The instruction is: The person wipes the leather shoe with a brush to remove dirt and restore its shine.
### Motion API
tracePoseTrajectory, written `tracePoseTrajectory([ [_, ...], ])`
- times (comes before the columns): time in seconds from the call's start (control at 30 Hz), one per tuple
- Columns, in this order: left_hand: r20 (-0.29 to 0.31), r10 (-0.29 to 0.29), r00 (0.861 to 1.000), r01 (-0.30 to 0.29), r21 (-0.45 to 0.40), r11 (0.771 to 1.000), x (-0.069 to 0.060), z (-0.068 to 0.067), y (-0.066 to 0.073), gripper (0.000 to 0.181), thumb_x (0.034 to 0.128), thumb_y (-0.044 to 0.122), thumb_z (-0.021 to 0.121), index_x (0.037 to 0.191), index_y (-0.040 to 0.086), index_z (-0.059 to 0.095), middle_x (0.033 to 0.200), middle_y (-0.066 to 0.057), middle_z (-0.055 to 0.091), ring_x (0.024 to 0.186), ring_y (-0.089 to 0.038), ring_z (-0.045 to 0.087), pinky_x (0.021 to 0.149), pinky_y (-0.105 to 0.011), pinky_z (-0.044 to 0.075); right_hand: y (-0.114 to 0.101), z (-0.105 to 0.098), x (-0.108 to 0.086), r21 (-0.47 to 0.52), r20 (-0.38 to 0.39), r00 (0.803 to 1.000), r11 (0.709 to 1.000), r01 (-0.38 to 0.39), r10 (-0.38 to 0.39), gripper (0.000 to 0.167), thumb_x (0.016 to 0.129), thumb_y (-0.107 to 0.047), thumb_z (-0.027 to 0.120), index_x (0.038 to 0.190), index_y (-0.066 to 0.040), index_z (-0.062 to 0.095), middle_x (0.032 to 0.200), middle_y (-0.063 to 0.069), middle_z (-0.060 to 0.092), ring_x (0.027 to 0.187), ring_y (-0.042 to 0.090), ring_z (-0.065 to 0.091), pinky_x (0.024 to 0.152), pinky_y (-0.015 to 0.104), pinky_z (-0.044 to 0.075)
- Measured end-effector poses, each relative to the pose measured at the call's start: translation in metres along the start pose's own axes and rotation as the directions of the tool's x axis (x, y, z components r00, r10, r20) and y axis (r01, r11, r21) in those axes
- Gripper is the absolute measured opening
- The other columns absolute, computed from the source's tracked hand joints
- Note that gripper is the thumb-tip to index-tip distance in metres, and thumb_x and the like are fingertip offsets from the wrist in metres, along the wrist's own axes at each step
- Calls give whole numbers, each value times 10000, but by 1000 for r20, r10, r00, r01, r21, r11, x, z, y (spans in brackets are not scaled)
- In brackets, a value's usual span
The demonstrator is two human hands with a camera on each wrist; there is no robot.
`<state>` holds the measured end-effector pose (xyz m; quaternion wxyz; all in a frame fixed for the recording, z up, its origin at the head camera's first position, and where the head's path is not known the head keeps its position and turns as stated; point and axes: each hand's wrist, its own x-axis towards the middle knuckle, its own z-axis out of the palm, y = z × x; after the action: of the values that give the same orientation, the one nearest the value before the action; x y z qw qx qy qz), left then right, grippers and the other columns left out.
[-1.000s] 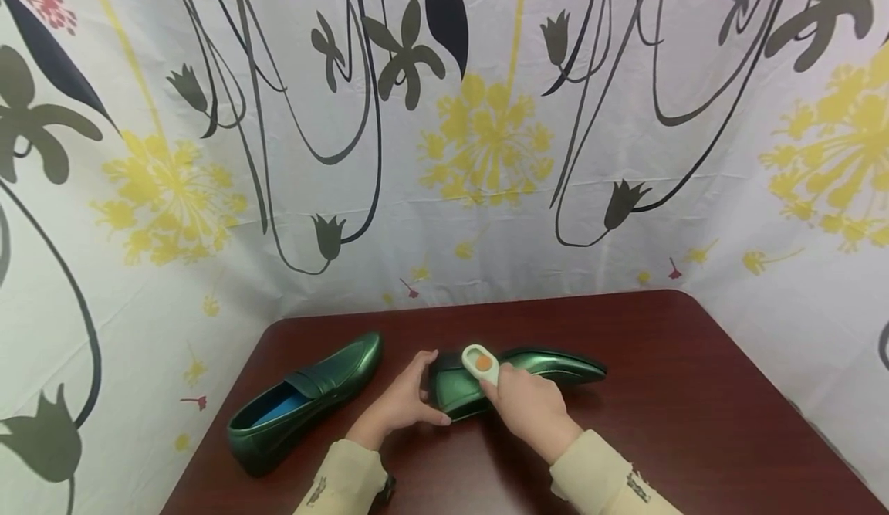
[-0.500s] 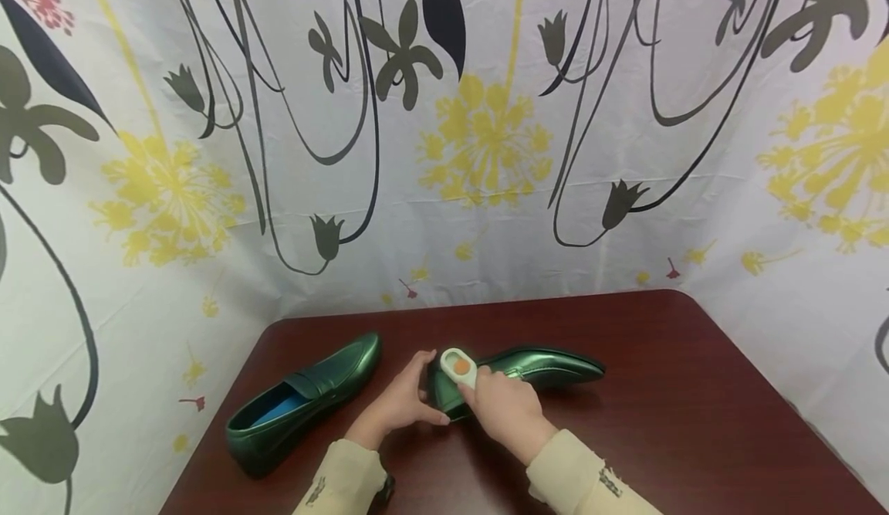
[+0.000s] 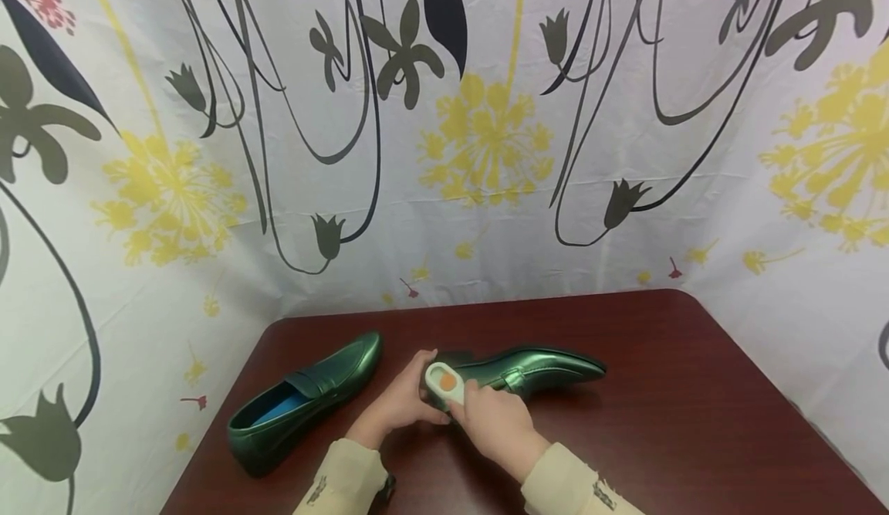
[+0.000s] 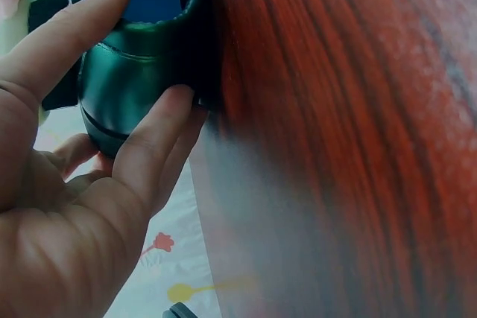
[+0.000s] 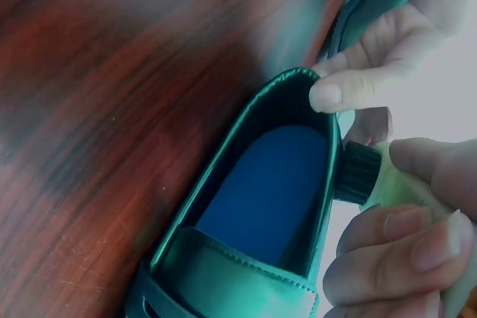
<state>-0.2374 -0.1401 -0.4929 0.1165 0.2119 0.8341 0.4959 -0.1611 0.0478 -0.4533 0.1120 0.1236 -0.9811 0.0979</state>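
A green loafer (image 3: 549, 368) lies on its side on the table, its blue insole (image 5: 268, 184) showing in the right wrist view. My left hand (image 3: 397, 405) grips its heel (image 4: 134, 80), thumb at the opening's rim and fingers around the back. My right hand (image 3: 498, 425) holds a pale green brush handle with an orange spot (image 3: 444, 384). The brush's dark bristles (image 5: 358, 173) touch the shoe's outer side near the heel.
A second green loafer (image 3: 305, 399) stands upright at the left of the dark red table (image 3: 660, 438). A floral-patterned white cloth (image 3: 444, 268) hangs behind and along the sides.
My right hand has moved left with the brush, from the shoe's middle to its heel, close to my left hand. My left hand keeps its hold on the heel.
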Motion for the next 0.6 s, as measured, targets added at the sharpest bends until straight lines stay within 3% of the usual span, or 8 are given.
tracePoseTrajectory([
  [0.17,-41,27,999,-21,119,993,2,-1,-5,1124,641,202,969,1543,15,324,1535,-144,425,1341,-285,493,1111,-488,419,-2,1,-7,-11,-14,998,998,55,-55,416,965,-477,630,866,-76,582,600,52,583,470,222,559,417,367,443],
  [0.27,-42,33,999,-27,135,991,3,-2,-6,1128,645,226,967,1543,4,322,1558,-151,405,1401,-308,439,1136,-521,388,0,-1,-10,-8,-20,998,998,67,-68,404,958,-473,642,833,-97,565,593,39,576,465,209,548,408,357,430],
  [0.47,-4,9,1000,-9,15,1000,2,0,-5,1137,672,118,949,1565,3,255,1555,-165,368,1119,-229,628,922,-331,554,8,-2,-11,16,6,999,998,53,-53,410,963,-497,630,819,-122,545,590,18,544,459,178,503,402,341,401],
  [0.6,8,-8,1000,8,-22,1000,0,-1,-2,1137,679,60,933,1576,24,234,1558,-169,344,1025,-216,657,882,-343,575,13,-2,-10,5,22,999,999,45,-45,418,967,-515,614,822,-127,555,579,12,535,447,168,486,398,336,400],
])
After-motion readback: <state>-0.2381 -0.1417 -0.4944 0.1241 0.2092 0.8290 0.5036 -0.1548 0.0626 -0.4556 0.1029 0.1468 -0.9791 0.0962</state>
